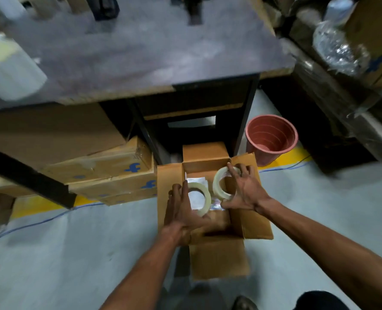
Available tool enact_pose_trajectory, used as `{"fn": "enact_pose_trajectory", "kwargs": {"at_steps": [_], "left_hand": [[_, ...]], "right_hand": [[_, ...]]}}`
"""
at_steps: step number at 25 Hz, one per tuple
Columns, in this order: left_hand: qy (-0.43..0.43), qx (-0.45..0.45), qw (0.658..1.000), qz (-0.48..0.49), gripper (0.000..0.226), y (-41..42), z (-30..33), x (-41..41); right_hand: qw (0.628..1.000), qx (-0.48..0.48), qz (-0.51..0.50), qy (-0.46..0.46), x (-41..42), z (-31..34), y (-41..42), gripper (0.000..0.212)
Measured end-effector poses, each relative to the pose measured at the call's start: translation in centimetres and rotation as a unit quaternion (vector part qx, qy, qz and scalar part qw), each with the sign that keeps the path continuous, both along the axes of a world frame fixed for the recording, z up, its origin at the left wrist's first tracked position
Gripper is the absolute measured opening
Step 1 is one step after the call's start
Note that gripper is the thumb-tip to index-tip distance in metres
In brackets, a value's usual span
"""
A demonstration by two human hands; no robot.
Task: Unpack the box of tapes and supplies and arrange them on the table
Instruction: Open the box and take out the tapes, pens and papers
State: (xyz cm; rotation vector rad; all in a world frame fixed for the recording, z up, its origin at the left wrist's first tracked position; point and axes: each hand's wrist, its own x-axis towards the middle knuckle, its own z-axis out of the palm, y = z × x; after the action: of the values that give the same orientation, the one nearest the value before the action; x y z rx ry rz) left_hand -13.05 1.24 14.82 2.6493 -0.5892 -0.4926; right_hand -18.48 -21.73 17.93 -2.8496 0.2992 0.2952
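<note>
- Open cardboard box [217, 258] sits on the floor.
- Above it, left hand [181, 211] grips one clear tape roll [200, 198]; right hand [246, 189] grips another tape roll [220, 183].
- Beyond stands the table [140, 54].

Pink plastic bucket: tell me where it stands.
The pink plastic bucket stands on the floor right of the open cardboard box, beside the dark table's leg.

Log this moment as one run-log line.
left hand: holds tape roll | right hand: holds second tape roll | both over open cardboard box on floor
</note>
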Motion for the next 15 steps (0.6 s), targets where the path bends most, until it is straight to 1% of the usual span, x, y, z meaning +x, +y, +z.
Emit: {"fn": "enact_pose_trajectory", "kwargs": {"at_steps": [1, 3, 6, 10, 12, 15], "left_hand": [[0.016, -0.001, 1.0, 0.008, 0.135, 0.4, 2.9, -0.7], [0.005, -0.007, 1.0, 0.017, 0.135, 1.3, 8.2, -2.2], [0.013, -0.03, 0.998, 0.052, 0.138, 2.2, 16.3, -3.4], [-0.014, -0.066, 0.995, 0.07, 0.133, 2.8, 26.2, -4.2], [-0.033, -0.084, 0.992, 0.086, 0.127, 3.3, 30.3, -4.1], [-0.053, -0.112, 0.987, 0.101, 0.125, 4.2, 35.0, -3.4]], "right_hand": [[1.0, 0.013, -0.009, 0.008, -0.4, 2.7, 0.2, 0.138], [0.999, 0.038, -0.018, 0.011, -1.4, 8.1, 0.6, 0.14], [1.0, 0.026, 0.004, 0.001, -2.4, 16.2, 0.9, 0.138], [0.999, 0.022, 0.031, -0.019, -3.1, 25.3, 0.8, 0.135], [0.998, 0.033, 0.037, -0.031, -3.1, 29.4, 0.9, 0.132], [0.997, 0.038, 0.051, -0.042, -2.5, 34.4, 0.8, 0.133]]}}
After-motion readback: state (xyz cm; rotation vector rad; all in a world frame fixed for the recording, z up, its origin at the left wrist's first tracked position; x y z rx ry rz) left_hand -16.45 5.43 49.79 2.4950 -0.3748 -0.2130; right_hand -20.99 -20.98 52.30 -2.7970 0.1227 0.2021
